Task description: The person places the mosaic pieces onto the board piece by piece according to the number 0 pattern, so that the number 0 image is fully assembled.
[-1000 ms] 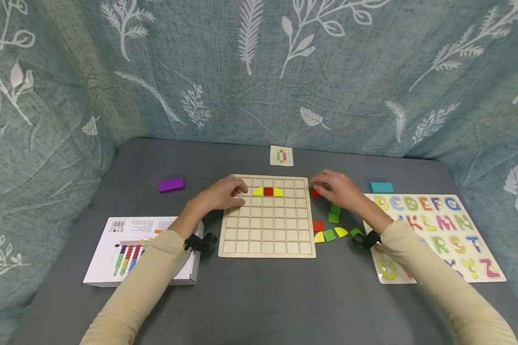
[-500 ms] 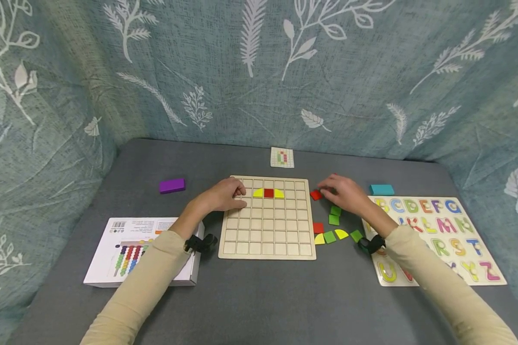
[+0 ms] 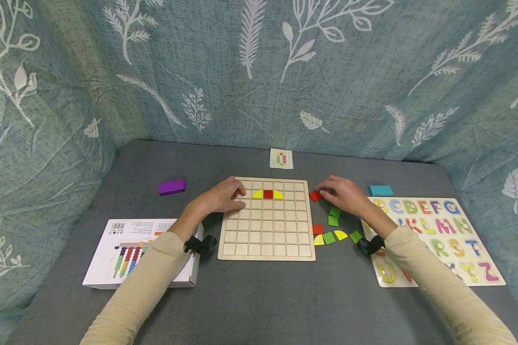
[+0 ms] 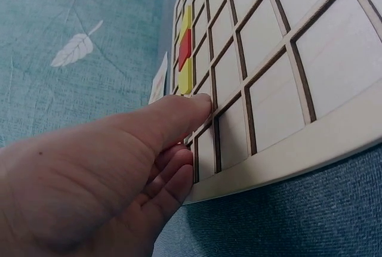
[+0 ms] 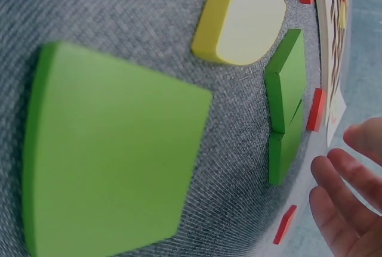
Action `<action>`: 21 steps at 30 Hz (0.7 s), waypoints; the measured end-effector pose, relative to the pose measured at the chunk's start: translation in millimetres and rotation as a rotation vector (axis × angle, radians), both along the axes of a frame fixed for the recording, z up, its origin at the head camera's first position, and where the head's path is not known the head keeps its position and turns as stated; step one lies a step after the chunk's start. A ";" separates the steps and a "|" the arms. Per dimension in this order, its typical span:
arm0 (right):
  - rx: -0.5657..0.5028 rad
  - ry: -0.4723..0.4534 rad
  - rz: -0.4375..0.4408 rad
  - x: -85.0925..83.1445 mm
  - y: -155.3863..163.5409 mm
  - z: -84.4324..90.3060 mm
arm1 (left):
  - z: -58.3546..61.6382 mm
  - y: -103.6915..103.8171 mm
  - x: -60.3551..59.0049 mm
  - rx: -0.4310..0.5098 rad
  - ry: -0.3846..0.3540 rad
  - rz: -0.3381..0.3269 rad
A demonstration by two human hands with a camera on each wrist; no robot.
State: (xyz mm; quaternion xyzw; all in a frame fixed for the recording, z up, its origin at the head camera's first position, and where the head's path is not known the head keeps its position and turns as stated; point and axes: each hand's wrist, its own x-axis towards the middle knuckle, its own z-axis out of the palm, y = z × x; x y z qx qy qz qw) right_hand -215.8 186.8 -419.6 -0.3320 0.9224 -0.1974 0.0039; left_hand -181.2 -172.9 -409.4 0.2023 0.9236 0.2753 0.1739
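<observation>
A wooden grid board [image 3: 267,239] lies at the table's middle, with a yellow, red and yellow piece [image 3: 268,194] side by side in its second row. My left hand [image 3: 235,196] rests on the board's upper left corner, one finger [image 4: 191,105] stretched over the cells, holding nothing. My right hand [image 3: 328,191] lies just right of the board, fingers [image 5: 340,203] loosely extended. Its fingertips are beside a red square [image 3: 315,195], which stays flat on the cloth and is not gripped. Below the hand lie loose green [image 3: 333,220], red [image 3: 317,229] and yellow [image 3: 340,234] pieces.
A pattern card [image 3: 281,158] lies behind the board. A purple block [image 3: 171,187] sits at the left, a teal block [image 3: 381,190] at the right. A white box [image 3: 142,251] lies front left, an alphabet puzzle [image 3: 436,235] front right. Leaf-print cloth hangs around the table.
My right hand has drawn slightly to the right, uncovering the red square beside the board. The left hand has stayed on the board's corner.
</observation>
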 end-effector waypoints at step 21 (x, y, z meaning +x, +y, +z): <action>0.016 -0.053 0.008 2.5 -3.1 -0.3 | 1.4 0.0 1.7 0.013 0.007 -0.012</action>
